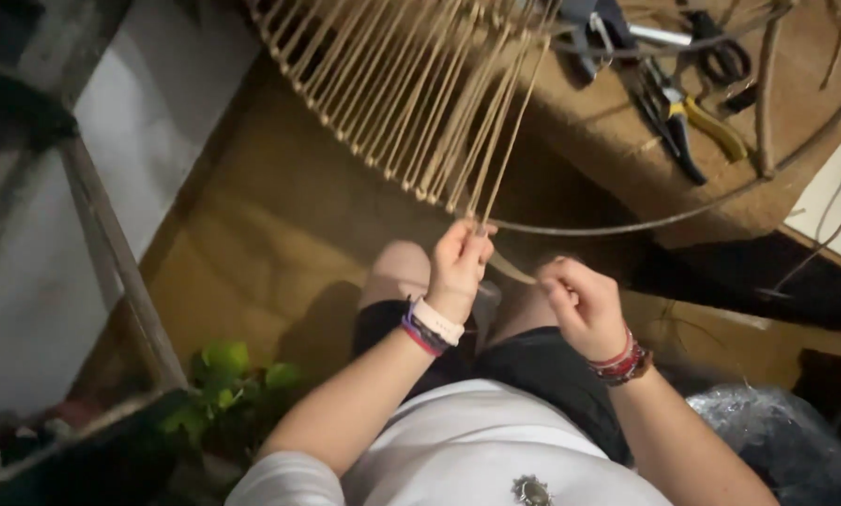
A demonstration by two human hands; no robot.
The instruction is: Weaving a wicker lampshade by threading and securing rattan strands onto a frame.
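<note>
Left hand (458, 267) pinches a cane strand (500, 164) at the woven frame's (392, 94) lower edge, right hand (585, 305) closed on the strand's loose end (514, 269), pliers (688, 117) on desk (617, 122).

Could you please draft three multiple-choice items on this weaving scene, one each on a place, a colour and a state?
1. Where do the pliers lie?
A. on the brown surface at upper right
B. on the person's lap
C. among the green leaves

2. What colour are the plier handles?
A. red
B. yellow and black
C. white

3. What is the left hand doing?
A. resting flat on the knee
B. holding scissors
C. pinching the cane strands at their lower end

Answers:
1 A, the pliers sit on the brown surface beside other tools.
2 B, one handle shows yellow, the other black.
3 C, its fingertips close on the strands below the wire hoop, while the right hand grips a flat strip nearby.
</note>
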